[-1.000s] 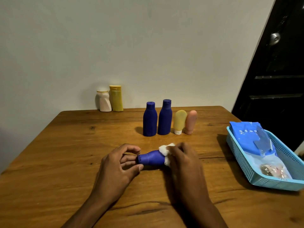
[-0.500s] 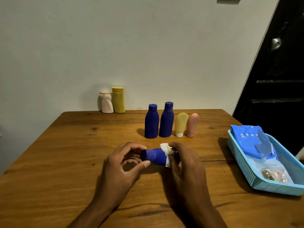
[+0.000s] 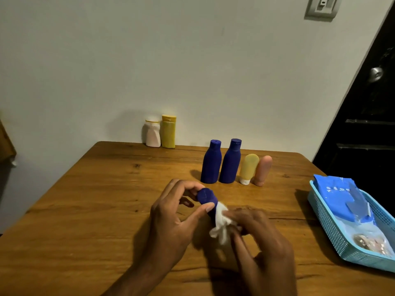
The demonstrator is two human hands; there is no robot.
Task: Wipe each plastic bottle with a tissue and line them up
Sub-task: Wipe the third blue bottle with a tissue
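Note:
My left hand [image 3: 171, 218] pinches the cap end of a small blue bottle [image 3: 206, 196], held above the table with its cap pointing up and to the left. My right hand [image 3: 260, 238] presses a crumpled white tissue [image 3: 221, 223] against the bottle's lower body, which is mostly hidden. Behind them two taller blue bottles [image 3: 211, 162] [image 3: 230, 161], a yellow tube [image 3: 248, 168] and a pink tube [image 3: 262, 170] stand side by side in a row. A white bottle [image 3: 152, 133] and a yellow bottle [image 3: 168, 131] stand at the table's back edge by the wall.
A light blue plastic basket [image 3: 327, 229] sits at the right edge of the wooden table [image 3: 96, 210], holding a blue tissue pack [image 3: 339, 199] and a clear packet. A dark door is at the right, a wall switch above.
The small blue bottle has been lifted off the table and tilted cap-up. The tissue has slid down toward its base, and the view has tilted upward.

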